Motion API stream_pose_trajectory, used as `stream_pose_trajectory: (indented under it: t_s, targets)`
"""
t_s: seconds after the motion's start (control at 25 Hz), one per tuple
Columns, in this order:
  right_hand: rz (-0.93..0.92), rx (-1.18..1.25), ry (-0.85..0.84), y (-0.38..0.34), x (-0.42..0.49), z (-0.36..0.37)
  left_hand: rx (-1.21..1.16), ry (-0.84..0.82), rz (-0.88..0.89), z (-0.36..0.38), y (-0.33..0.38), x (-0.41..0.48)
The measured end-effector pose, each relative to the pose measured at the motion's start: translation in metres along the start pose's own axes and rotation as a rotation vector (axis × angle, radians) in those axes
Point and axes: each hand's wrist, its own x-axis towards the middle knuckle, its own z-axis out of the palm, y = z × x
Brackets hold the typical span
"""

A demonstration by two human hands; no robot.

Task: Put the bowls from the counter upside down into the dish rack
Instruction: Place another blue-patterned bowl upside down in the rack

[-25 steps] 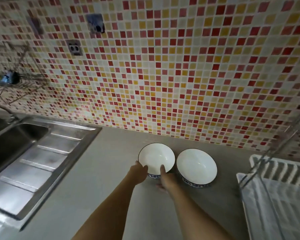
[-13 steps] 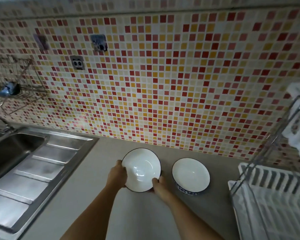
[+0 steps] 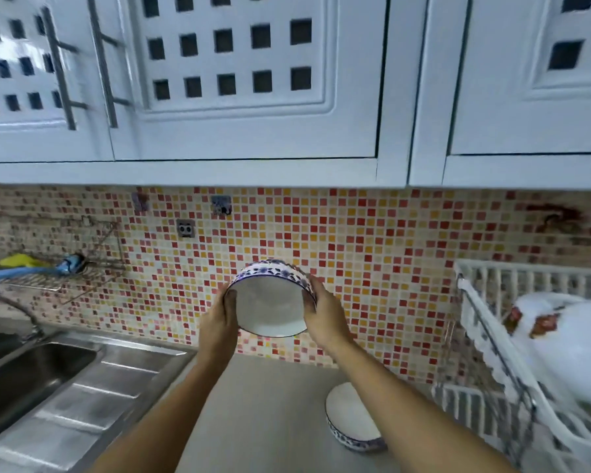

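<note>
I hold a white bowl (image 3: 270, 303) with a blue floral outside up in the air in front of the tiled wall, tipped so its opening faces me and down. My left hand (image 3: 219, 322) grips its left rim and my right hand (image 3: 323, 319) grips its right rim. A second bowl of the same kind (image 3: 350, 418) stands upright on the grey counter (image 3: 263, 404), below my right forearm. The white two-tier dish rack (image 3: 498, 339) stands at the right, with white flowered dishes (image 3: 560, 336) in its upper tier.
A steel sink with drainboard (image 3: 65, 387) and a tap lies at the left. A wire wall shelf (image 3: 58, 271) holds blue and yellow items. White wall cupboards (image 3: 253, 80) hang overhead, above the mosaic tiles.
Both hands lifted the left bowl off the counter, raised it high and tipped it toward upside down. The camera tilted up, so the cupboards and the rack's upper tier came into view.
</note>
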Motion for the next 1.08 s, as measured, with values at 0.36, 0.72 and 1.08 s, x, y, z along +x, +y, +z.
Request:
stream_pose_trajectory:
  t_s: [0.36,0.72,1.08]
  targets:
    - [-0.310,-0.232,0.255,-0.059,-0.025,-0.124,-0.642,-0.224,0.101,0.016,0.114,0.003]
    - [-0.374,-0.693,0.377,-0.055,-0.080,-0.266,-0.944,-0.586,0.031,0.108,0.212,-0.053]
    - [-0.569,-0.747,0.516,0.008,-0.122,-0.431,-0.471,-0.992,0.448,0.173,0.335,-0.089]
